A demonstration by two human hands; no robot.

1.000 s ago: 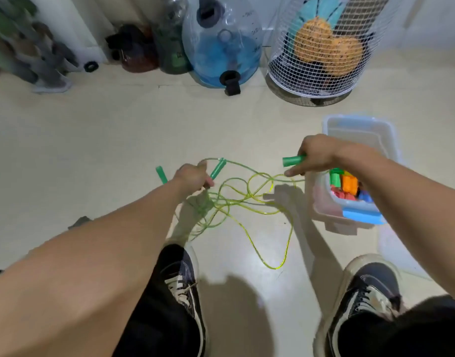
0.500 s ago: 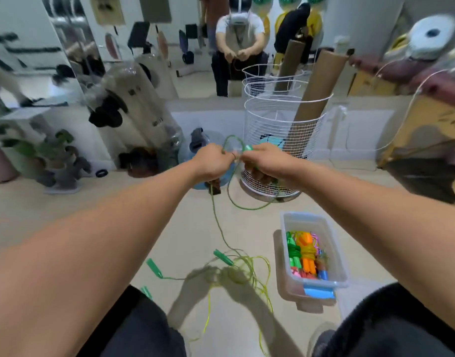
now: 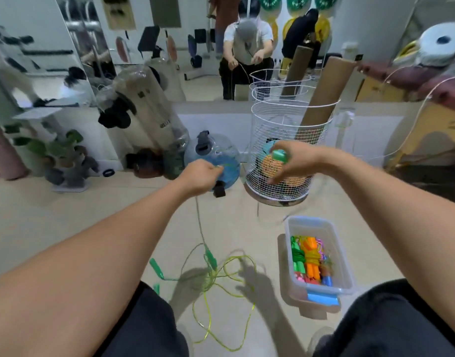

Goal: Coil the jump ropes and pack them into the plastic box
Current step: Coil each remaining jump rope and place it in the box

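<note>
Fingers [image 3: 277,176] of right hand [image 3: 289,161] curled round a green handle [image 3: 280,155]; left hand [image 3: 202,176] pinching the rope [image 3: 199,222], raised well above the floor [image 3: 66,215]. Partly done, by the look of it: several coiled ropes [image 3: 310,261], green, orange, pink and blue, already packed in the box [image 3: 347,269] by the right knee, while yellow-green loops [image 3: 229,279] with two more green handles [image 3: 211,258] lie tangled and uncoiled between the legs. Still to coil and pack, then; beyond, wire basket [image 3: 283,130] holding orange balls [image 3: 268,164] and cardboard tubes [image 3: 321,96].
</note>
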